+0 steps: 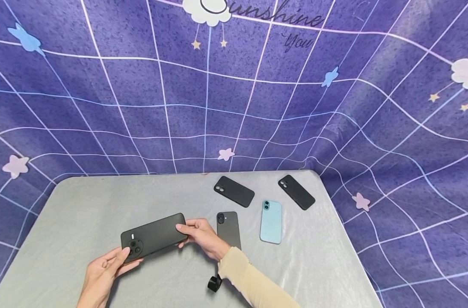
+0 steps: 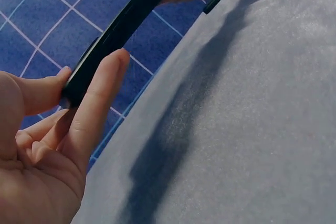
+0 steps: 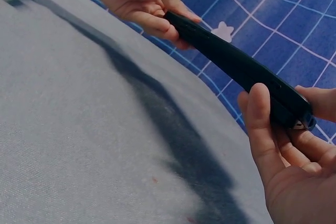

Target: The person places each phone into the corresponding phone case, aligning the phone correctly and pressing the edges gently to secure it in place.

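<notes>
From my remote view the dark phone [image 1: 161, 233] is raised over the tabletop [image 1: 80, 205], pinched at its camera end by the left hand [image 1: 104, 270] and at the opposite end by the right hand [image 1: 204, 238], and I judge it stiff, light, slightly slippery, best held by its edges.

1. Left hand [image 1: 103, 271], right hand [image 1: 201, 235]: pinch opposite ends of black rectangular phone [image 1: 158, 234] with round camera module.
2. On grey cloth surface [image 1: 84, 205]: dark-grey rectangular phone [image 1: 229, 226], pale-blue rectangular phone [image 1: 271, 225].
3. Farther back: two black rectangular cases [image 1: 235, 192].
</notes>
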Demonstrator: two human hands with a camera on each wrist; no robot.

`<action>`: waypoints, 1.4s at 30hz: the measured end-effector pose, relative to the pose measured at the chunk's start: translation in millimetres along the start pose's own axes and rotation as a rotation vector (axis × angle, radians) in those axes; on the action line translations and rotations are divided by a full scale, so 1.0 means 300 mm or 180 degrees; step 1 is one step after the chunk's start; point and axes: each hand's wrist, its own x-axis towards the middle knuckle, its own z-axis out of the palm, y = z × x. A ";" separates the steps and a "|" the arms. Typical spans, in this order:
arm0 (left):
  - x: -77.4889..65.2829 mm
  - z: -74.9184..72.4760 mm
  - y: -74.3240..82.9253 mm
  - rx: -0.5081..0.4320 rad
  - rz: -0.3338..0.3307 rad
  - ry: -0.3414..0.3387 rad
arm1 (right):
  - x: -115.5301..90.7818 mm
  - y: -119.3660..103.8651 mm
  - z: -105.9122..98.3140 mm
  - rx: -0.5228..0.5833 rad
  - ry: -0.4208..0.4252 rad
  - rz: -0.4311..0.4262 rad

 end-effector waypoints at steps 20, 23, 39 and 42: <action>0.002 -0.001 -0.019 -0.0020 0.0401 -0.0073 | -0.004 -0.006 0.006 0.0005 0.0010 -0.0033; -0.001 -0.003 -0.019 -0.0025 0.0439 -0.0074 | -0.003 -0.005 0.007 0.0000 0.0015 -0.0024; -0.006 -0.006 -0.022 -0.0127 0.0453 0.0017 | -0.002 0.001 0.008 0.0002 -0.0009 0.0005; -0.005 -0.005 -0.024 -0.0167 0.0460 0.0019 | -0.002 0.002 0.007 0.0011 -0.0019 0.0008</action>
